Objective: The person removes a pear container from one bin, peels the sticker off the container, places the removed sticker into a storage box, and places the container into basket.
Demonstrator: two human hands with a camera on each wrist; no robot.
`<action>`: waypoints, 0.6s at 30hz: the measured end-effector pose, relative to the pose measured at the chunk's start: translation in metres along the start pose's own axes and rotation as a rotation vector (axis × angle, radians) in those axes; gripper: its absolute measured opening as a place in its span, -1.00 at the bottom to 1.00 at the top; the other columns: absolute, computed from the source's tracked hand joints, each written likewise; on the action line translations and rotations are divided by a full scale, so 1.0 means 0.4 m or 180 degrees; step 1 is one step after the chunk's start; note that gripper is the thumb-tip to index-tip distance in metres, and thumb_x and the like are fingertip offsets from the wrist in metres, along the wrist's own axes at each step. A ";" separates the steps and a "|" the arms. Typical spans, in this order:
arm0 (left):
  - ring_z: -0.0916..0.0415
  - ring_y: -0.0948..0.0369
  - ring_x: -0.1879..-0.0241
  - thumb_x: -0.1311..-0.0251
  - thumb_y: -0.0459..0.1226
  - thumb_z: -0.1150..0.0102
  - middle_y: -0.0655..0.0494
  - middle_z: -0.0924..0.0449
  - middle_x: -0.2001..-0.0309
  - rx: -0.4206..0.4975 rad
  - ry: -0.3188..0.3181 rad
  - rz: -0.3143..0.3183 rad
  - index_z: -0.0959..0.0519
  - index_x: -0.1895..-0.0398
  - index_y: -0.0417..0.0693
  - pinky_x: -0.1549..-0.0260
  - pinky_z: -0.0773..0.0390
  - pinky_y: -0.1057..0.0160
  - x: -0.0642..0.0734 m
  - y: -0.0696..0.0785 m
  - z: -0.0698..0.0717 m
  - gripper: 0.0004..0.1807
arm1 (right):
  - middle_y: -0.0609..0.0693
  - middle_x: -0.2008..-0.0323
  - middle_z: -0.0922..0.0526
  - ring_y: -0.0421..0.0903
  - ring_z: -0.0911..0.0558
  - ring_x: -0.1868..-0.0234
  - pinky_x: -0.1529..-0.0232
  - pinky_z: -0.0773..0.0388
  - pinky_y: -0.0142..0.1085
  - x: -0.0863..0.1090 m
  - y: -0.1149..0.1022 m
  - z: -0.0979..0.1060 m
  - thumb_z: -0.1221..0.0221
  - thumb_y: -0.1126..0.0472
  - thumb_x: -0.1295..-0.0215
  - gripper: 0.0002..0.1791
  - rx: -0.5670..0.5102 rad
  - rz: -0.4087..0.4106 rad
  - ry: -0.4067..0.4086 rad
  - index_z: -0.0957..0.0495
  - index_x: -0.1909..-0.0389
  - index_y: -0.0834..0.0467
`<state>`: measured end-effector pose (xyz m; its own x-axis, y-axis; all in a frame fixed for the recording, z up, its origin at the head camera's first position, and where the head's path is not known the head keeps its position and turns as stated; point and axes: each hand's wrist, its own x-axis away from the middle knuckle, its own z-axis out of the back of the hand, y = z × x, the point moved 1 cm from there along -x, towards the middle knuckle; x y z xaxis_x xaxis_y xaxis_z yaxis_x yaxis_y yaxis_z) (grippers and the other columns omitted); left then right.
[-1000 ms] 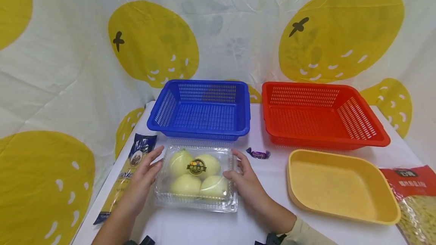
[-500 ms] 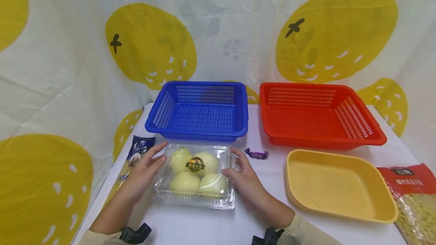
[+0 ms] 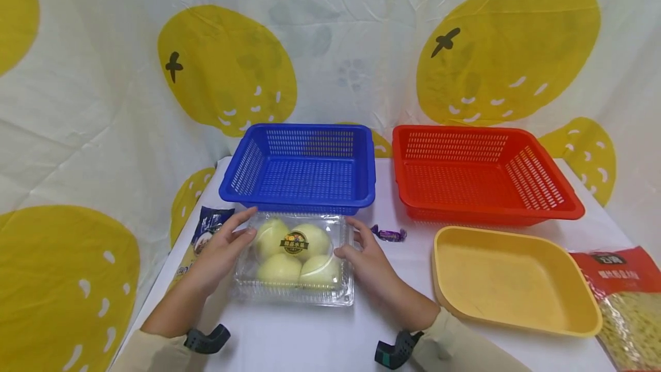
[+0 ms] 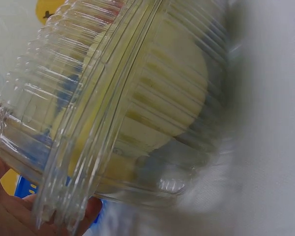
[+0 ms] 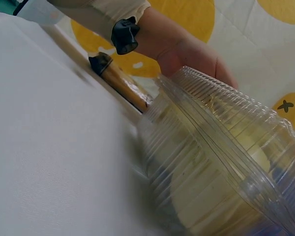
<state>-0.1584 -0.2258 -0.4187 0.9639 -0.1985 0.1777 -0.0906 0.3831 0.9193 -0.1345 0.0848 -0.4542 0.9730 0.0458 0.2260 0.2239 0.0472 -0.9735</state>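
A clear plastic clamshell fruit box (image 3: 294,296) with a dark label on its lid lies in front of the blue basket. Inside it are several pale yellow-green round fruits (image 3: 279,270). My left hand (image 3: 219,254) grips the box's left side, and in the left wrist view its fingers (image 4: 91,211) reach round the ridged rim. On the opposite side my right hand (image 3: 369,260) holds the box, thumb by the lid's edge and fingers at the far right corner. Whether the box's underside touches the table cannot be told.
Behind stand a blue basket (image 3: 296,202) and a red basket (image 3: 490,211). A yellow tub (image 3: 516,280) is at right, beside a red-topped pasta bag (image 3: 632,303). A purple-wrapped candy (image 3: 389,235) lies right of the box. A blue-and-gold packet (image 3: 212,220) is partly behind my left arm.
The fruit box has shifted a little away from me, toward the blue basket, with both hands moving along on its sides. More of my sleeves and wrist straps has come into view.
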 end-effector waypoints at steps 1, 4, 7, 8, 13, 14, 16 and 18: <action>-0.07 -0.26 -0.61 -0.69 -0.08 0.00 -0.02 0.06 -0.73 0.0002 -0.0009 -0.0005 -0.16 -0.71 0.18 -0.46 -0.08 -0.49 -0.003 -0.001 0.001 -0.37 | 0.33 -0.45 -0.36 0.30 -0.39 -0.41 -0.35 -0.43 0.23 -0.003 -0.001 0.000 -0.31 0.25 -0.23 -0.12 0.0011 0.0004 0.0001 -0.28 -0.60 0.02; -0.06 -0.27 -0.61 -0.69 -0.09 -0.01 -0.01 0.07 -0.73 0.0004 -0.0014 -0.0007 -0.17 -0.71 0.20 -0.46 -0.08 -0.49 -0.013 -0.004 0.005 -0.38 | 0.33 -0.46 -0.35 0.31 -0.36 -0.45 -0.40 -0.37 0.28 -0.014 -0.003 -0.002 -0.32 0.24 -0.22 -0.11 0.0062 0.0008 -0.0007 -0.27 -0.61 0.02; -0.07 -0.28 -0.60 -0.67 -0.08 -0.03 -0.01 0.07 -0.73 -0.0033 -0.0008 0.0008 -0.20 -0.70 0.22 -0.46 -0.10 -0.49 -0.018 -0.005 0.010 -0.38 | 0.33 -0.45 -0.36 0.30 -0.36 -0.45 -0.40 -0.35 0.30 -0.024 -0.006 -0.004 -0.32 0.22 -0.23 -0.11 0.0155 0.0025 -0.0038 -0.26 -0.62 0.03; -0.07 -0.28 -0.60 -0.67 -0.07 -0.04 -0.02 0.07 -0.73 -0.0047 -0.0008 0.0008 -0.21 -0.69 0.21 -0.46 -0.11 -0.49 -0.020 -0.007 0.011 -0.38 | 0.34 -0.45 -0.35 0.30 -0.36 -0.45 -0.40 -0.35 0.30 -0.026 -0.007 -0.003 -0.32 0.21 -0.23 -0.11 0.0155 0.0014 -0.0059 -0.26 -0.62 0.03; -0.08 -0.32 -0.59 -0.65 -0.06 -0.07 -0.05 0.08 -0.73 -0.0131 -0.0022 -0.0008 -0.25 -0.67 0.20 -0.46 -0.13 -0.48 -0.025 -0.013 0.019 -0.40 | 0.34 -0.50 -0.28 0.33 -0.32 -0.49 -0.38 -0.40 0.33 -0.026 -0.016 0.000 -0.32 0.17 -0.29 -0.09 0.0118 -0.0076 -0.0210 -0.19 -0.65 0.03; -0.08 -0.32 -0.59 -0.65 -0.06 -0.07 -0.05 0.08 -0.73 -0.0144 -0.0025 -0.0006 -0.26 -0.66 0.21 -0.46 -0.13 -0.47 -0.026 -0.014 0.020 -0.40 | 0.34 -0.50 -0.28 0.34 -0.32 -0.48 -0.37 -0.41 0.33 -0.025 -0.018 0.001 -0.32 0.17 -0.30 -0.08 0.0098 -0.0090 -0.0239 -0.18 -0.66 0.03; -0.09 -0.32 -0.59 -0.65 -0.06 -0.08 -0.05 0.08 -0.73 -0.0171 -0.0027 0.0012 -0.26 -0.66 0.24 -0.45 -0.15 -0.48 -0.028 -0.018 0.020 -0.40 | 0.34 -0.50 -0.28 0.34 -0.34 -0.47 -0.34 -0.45 0.32 -0.024 -0.022 0.002 -0.32 0.16 -0.32 -0.08 0.0113 -0.0114 -0.0264 -0.16 -0.67 0.04; -0.14 -0.32 -0.57 -0.64 -0.06 -0.09 -0.06 0.05 -0.72 -0.0206 -0.0040 0.0055 -0.26 -0.66 0.30 -0.42 -0.20 -0.47 -0.030 -0.023 0.021 -0.40 | 0.34 -0.48 -0.32 0.32 -0.38 -0.44 -0.32 -0.49 0.28 -0.023 -0.024 0.003 -0.33 0.14 -0.33 -0.08 0.0199 -0.0122 -0.0256 -0.17 -0.67 0.03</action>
<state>-0.1711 -0.2346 -0.4264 0.9591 -0.2024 0.1980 -0.0904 0.4439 0.8915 -0.1458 0.0850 -0.4470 0.9557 0.1226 0.2677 0.2546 0.1124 -0.9605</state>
